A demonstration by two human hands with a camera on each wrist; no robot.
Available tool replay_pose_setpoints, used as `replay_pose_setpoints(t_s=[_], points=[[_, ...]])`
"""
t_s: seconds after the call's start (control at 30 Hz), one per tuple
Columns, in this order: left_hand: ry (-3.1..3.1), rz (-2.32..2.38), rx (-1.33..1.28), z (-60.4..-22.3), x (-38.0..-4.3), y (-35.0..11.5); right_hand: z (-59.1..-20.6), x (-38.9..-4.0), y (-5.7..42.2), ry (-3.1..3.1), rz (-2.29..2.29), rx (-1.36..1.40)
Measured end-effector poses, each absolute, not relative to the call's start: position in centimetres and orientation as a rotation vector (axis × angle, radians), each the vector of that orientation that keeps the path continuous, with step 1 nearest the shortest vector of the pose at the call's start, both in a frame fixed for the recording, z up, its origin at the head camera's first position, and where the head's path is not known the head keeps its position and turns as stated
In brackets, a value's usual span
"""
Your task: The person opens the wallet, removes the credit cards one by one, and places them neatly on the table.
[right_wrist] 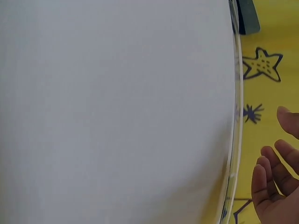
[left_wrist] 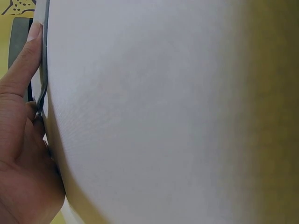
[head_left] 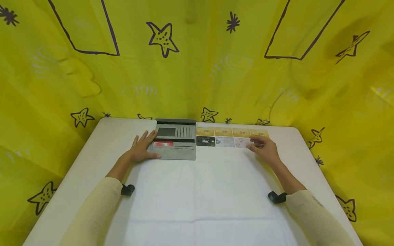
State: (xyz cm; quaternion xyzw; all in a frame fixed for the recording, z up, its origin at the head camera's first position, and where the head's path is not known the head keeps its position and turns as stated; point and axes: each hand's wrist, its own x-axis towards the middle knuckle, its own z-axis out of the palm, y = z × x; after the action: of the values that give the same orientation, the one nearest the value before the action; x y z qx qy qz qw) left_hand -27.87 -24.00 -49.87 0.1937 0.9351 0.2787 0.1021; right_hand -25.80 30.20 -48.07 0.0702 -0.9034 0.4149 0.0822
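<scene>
A grey wallet (head_left: 184, 155) lies unfolded on the table, with a red and white card (head_left: 163, 144) tucked in one of its slots. My left hand (head_left: 142, 148) rests at the wallet's left edge, fingers spread and thumb on its lower part. To the wallet's right are two rows of cards: several gold cards (head_left: 223, 132) behind, and a black VIP card (head_left: 205, 141) and pale cards (head_left: 225, 141) in front. My right hand (head_left: 266, 150) hovers over the right end of the front row, fingers loosely bent with nothing between them. It partly hides a dark card there.
A white cloth (head_left: 197, 191) covers the table, which narrows toward the back. Behind and around it hangs a yellow curtain (head_left: 191, 75) printed with starfish. Each wrist wears a small black camera, the left camera (head_left: 127, 189) and the right camera (head_left: 277, 197).
</scene>
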Motion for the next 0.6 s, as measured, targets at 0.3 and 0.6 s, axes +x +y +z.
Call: replay_pose_setpoints(t_s=[0.3, 0.6], points=[[2.778, 0.815, 0.584, -50.8, -27.9, -24.2, -48.0, -25.6, 26.5, -2.709, 1.339, 0.218], [2.770, 0.774, 0.550, -50.3, -28.0, -24.0, -47.8, -25.6, 22.5, -2.691, 1.413, 0.280]])
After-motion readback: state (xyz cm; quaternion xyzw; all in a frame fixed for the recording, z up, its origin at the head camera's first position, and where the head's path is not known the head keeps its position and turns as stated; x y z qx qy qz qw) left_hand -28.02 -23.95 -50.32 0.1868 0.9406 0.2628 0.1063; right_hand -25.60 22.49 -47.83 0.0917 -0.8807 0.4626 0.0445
